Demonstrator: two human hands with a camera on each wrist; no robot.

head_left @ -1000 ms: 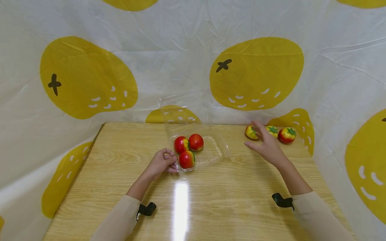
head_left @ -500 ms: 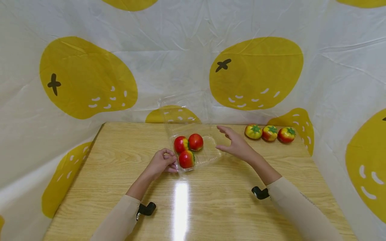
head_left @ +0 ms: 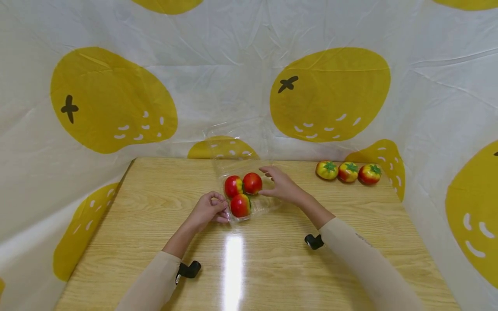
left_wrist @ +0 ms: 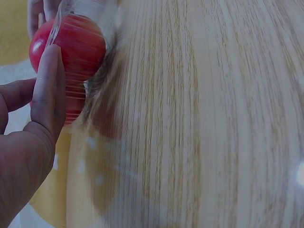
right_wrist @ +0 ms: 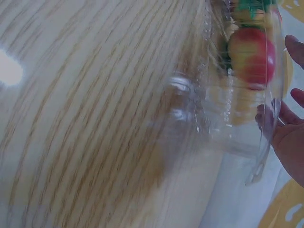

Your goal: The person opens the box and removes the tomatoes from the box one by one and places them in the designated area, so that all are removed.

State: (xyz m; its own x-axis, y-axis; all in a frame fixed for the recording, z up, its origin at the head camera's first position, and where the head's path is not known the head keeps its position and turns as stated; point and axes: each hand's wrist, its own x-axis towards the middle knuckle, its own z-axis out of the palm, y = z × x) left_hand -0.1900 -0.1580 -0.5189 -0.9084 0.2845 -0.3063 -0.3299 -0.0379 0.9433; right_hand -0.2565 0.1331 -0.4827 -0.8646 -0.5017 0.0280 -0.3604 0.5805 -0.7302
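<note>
A clear plastic clamshell box (head_left: 268, 203) lies on the table with its lid (head_left: 241, 134) raised at the back. Three red-and-yellow toy tomatoes, among them the front one (head_left: 240, 205), the left one (head_left: 233, 186) and the right one (head_left: 252, 183), sit in its left part. My left hand (head_left: 208, 209) pinches the box's left rim beside the front tomato; in the left wrist view its finger lies along the plastic edge (left_wrist: 57, 23). My right hand (head_left: 284, 185), thumb and fingers spread apart, is over the box's right part, fingertips right at the right tomato.
Three more toy tomatoes with green leafy tops stand in a row at the back right: a yellow one (head_left: 327, 170), a middle one (head_left: 348, 172) and a redder one (head_left: 369, 174). A white cloth printed with yellow fruit (head_left: 330, 95) hangs behind the wooden table (head_left: 163, 181).
My right hand has moved left from the tomato row at the back right to over the box, fingers spread throughout. The left hand and the tomatoes have stayed put.
</note>
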